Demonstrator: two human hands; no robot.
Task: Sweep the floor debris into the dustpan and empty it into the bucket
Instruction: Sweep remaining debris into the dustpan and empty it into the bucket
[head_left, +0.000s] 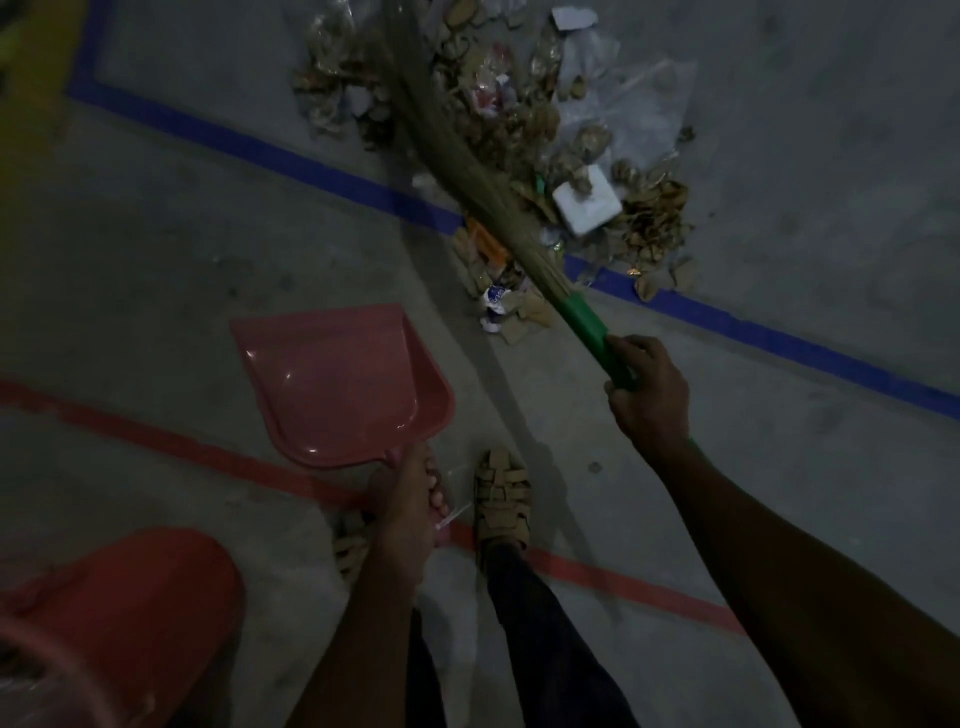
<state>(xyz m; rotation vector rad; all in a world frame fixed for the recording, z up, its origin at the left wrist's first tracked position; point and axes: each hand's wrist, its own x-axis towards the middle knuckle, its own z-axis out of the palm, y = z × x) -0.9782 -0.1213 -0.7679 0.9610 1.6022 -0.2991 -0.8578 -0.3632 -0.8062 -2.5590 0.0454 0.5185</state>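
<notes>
On the grey floor ahead of me, the debris pile (519, 130) is lying spread across the blue tape line (291, 161): dry leaves, crumpled wrappers, clear plastic film and a white foam block (587, 205) near its right side. A few scraps are trailing down from the pile, just past the blue line on my side.

I am laying the grass broom (467, 156) slantwise over the pile, its bristles fanning toward the top of the view and its green handle (587, 332) pointing down to me. My right hand (647, 395) is gripping that handle at its lower end, fingers curled round it.

My left hand (408, 504) is holding the pink dustpan (337, 379) by its short handle, fingers wrapped about it. The pan is sitting empty, its wide mouth facing up and left, well apart from the scraps; whether it is touching the floor I cannot tell.

Near my feet a red tape line (623, 582) is running across the floor, passing under the dustpan handle. My right foot, in a tan strapped sandal (501, 499), is standing just on that line, and the other sandal is mostly hidden behind my left wrist.

At the lower left corner the red bucket (135, 618) is standing close beside me, only partly in view.
</notes>
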